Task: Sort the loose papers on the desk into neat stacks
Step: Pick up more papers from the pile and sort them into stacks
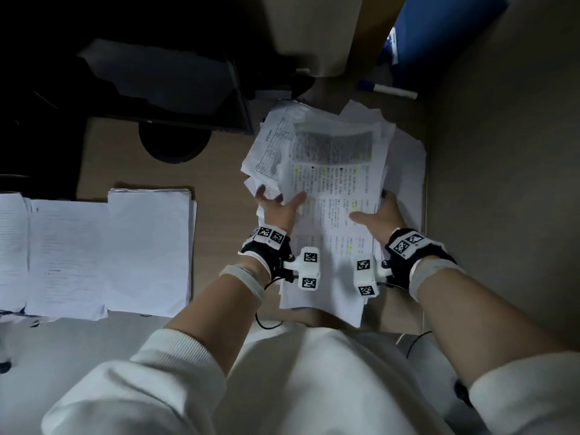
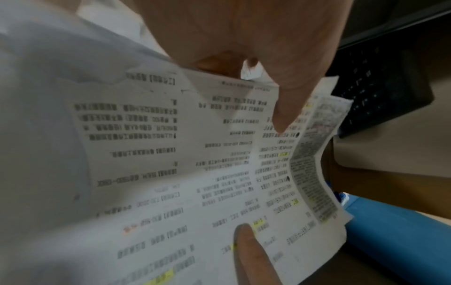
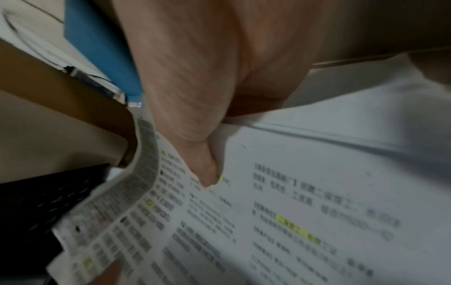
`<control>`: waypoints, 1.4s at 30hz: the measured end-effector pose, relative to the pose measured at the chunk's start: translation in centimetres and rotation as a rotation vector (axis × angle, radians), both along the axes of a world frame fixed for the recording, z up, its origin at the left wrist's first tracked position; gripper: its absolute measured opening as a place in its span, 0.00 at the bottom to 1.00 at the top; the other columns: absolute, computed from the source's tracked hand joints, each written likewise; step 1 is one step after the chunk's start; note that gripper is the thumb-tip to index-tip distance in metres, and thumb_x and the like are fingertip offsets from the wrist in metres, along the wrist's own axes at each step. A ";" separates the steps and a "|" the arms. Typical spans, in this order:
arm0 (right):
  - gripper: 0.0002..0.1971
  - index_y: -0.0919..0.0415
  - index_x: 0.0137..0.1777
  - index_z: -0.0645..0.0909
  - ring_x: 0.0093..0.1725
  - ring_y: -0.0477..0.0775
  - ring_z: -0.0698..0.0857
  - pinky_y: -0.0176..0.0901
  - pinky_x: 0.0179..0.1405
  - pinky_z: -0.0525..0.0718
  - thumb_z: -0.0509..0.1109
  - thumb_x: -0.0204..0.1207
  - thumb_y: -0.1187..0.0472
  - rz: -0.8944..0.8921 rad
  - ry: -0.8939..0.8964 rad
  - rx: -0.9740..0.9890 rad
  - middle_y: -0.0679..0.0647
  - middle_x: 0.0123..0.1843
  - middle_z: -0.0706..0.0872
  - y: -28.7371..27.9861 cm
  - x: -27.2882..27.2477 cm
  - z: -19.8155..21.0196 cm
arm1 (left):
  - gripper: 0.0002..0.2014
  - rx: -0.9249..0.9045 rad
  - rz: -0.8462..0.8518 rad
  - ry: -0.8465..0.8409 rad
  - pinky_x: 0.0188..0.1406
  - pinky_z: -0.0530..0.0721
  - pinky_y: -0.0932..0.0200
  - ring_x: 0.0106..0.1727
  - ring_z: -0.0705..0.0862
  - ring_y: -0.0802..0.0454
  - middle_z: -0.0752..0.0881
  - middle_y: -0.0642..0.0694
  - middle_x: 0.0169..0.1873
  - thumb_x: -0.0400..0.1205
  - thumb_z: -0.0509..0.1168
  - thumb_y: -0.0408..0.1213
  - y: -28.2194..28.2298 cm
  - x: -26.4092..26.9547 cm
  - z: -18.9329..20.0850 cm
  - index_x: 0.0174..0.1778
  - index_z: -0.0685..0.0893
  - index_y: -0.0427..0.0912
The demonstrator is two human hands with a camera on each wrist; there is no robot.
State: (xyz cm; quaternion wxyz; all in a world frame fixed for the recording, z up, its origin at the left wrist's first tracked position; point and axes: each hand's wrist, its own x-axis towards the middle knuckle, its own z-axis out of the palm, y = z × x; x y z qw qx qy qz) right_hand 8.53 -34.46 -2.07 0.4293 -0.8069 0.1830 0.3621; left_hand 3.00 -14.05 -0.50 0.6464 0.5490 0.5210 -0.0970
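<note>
A thick bundle of printed sheets with yellow highlights [image 1: 332, 196] is held over the right part of the desk. My left hand [image 1: 279, 205] grips its left edge, thumb [image 2: 285, 115] on top and fingers underneath. My right hand [image 1: 376, 211] grips the right edge the same way, thumb [image 3: 200, 154] pressed on the print. The top sheets curl at the far end. More loose sheets [image 1: 408, 164] lie spread below the bundle. Three neat white stacks [image 1: 147, 246] [image 1: 66, 255] [image 1: 12, 246] sit side by side on the left.
A black keyboard [image 1: 175, 86] lies at the back left, with a round cable hole [image 1: 174, 142] in front of it. A blue object [image 1: 439, 32] and a marker pen [image 1: 392, 89] are at the back right. A partition wall [image 1: 502, 183] bounds the desk on the right.
</note>
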 end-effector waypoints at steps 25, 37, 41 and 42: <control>0.39 0.56 0.80 0.65 0.75 0.70 0.70 0.61 0.72 0.75 0.79 0.71 0.53 0.730 -0.090 -0.386 0.61 0.81 0.63 7.5 13.9 -0.8 | 0.11 -0.446 0.100 0.231 0.28 0.89 0.55 0.34 0.89 0.43 0.89 0.34 0.46 0.81 0.72 0.30 -0.1 0.9 -3.1 0.57 0.86 0.30; 0.23 0.57 0.67 0.81 0.62 0.63 0.84 0.50 0.61 0.82 0.78 0.73 0.54 0.667 0.079 -0.272 0.57 0.62 0.85 4.6 9.7 0.2 | 0.13 -0.223 0.017 0.184 0.62 0.86 0.45 0.52 0.89 0.40 0.91 0.42 0.48 0.77 0.73 0.46 0.4 -0.2 -2.6 0.49 0.85 0.40; 0.24 0.52 0.65 0.84 0.64 0.64 0.82 0.53 0.66 0.81 0.75 0.72 0.42 0.622 0.072 -0.269 0.57 0.66 0.86 3.5 7.3 0.1 | 0.06 -0.115 0.014 0.137 0.58 0.88 0.42 0.50 0.89 0.40 0.91 0.37 0.49 0.78 0.72 0.40 1.8 -1.8 -2.3 0.45 0.84 0.42; 0.26 0.50 0.66 0.84 0.68 0.65 0.79 0.55 0.69 0.79 0.74 0.71 0.38 0.660 0.031 -0.296 0.57 0.68 0.84 3.4 6.8 0.0 | 0.08 -0.117 0.018 0.117 0.59 0.88 0.41 0.50 0.89 0.40 0.91 0.36 0.51 0.77 0.73 0.40 2.2 -2.3 -2.1 0.47 0.86 0.40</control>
